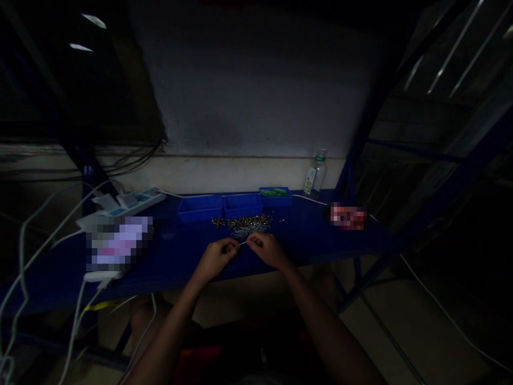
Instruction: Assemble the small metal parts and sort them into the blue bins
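Over the front of the dark blue bench, my left hand (218,259) and my right hand (267,249) are close together, fingertips pinched. A thin silvery pin (242,244) spans the small gap between them, its ends hidden in the fingers of both hands. Just beyond my right fingers lies a pile of thin silver pins (244,230). Behind and around it are many small brass-coloured pieces (258,220); their exact kind is too dark and small to make out.
Two blue trays (200,209) stand behind the piles, beside a smaller blue tray (276,200) holding green pieces. A clear bottle (316,179) stands back right, near a blurred-out red object (348,216). At left are a white power strip (138,200), loose cables and a pixelated object (120,243).
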Available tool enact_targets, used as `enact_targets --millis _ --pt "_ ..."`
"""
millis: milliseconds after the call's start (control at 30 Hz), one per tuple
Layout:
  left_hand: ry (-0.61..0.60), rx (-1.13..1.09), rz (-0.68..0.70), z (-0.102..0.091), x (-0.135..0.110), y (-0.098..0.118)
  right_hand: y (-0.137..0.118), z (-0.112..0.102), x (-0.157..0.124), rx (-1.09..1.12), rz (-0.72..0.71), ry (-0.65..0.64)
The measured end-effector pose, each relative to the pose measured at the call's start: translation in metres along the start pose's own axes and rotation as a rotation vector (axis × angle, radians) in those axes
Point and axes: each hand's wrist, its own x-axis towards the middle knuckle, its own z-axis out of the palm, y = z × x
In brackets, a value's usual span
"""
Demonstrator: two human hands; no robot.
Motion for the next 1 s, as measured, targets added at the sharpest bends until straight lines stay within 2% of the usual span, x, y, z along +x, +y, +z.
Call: enact_targets --millis 167,367,667,1000 --pt "-0.042 0.068 -0.010 0.002 0.001 -0.003 -0.002 -0.001 0.001 0.013 0.003 0.009" --pt "-0.020 0.043 -0.003 0.000 0.000 -0.001 -0.002 -0.001 0.000 0.013 0.013 -0.001" --pt "0.055 -0.142 0.005 -0.003 -0.002 0.005 0.002 0.002 0.000 -0.092 -0.017 -0.105" --pt "-0.053 -0.134 0.129 -0.002 -0.003 0.007 -0.004 0.000 0.000 -0.213 -0.094 -0.184"
